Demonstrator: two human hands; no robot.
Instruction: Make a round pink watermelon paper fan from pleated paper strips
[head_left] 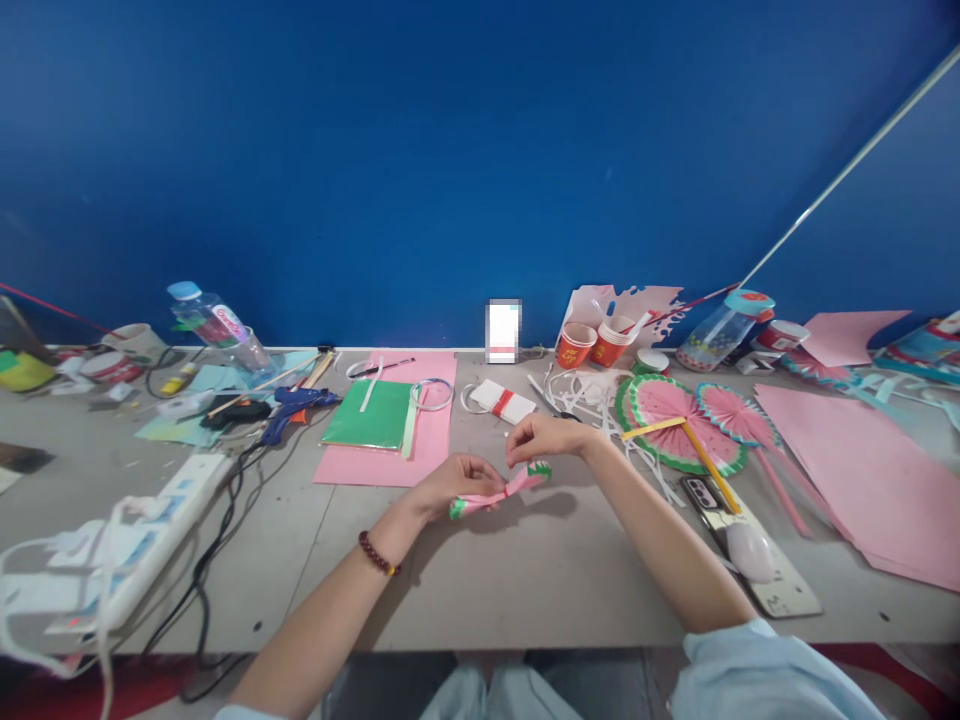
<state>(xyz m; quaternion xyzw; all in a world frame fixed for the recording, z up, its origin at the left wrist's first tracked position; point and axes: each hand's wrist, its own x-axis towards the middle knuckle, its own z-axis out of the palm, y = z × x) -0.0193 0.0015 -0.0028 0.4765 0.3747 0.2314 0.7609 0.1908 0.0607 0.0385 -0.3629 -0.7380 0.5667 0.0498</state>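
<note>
My left hand (459, 480) grips a folded strip of pink paper (529, 481) with green ends, cinched by red string near its middle. The strip is held just above the grey table (480, 590). Close over its right half, my right hand (546, 438) is pinched, thumb against fingers; what lies in the pinch, if anything, is too small to make out. Beyond the hands lies a white card wound with red string (501, 401). Right of them are two watermelon-patterned paper fans (652, 400), with a yellow folding ruler (703, 455) across the larger one.
Pink sheets (862, 470) cover the right side, near a phone (700, 492) and a white mouse (750, 552). On the left are a green paper pack (371, 415), a blue glue gun (296, 408), a power strip (161, 530) and cables. Red paper cups (575, 345) stand behind.
</note>
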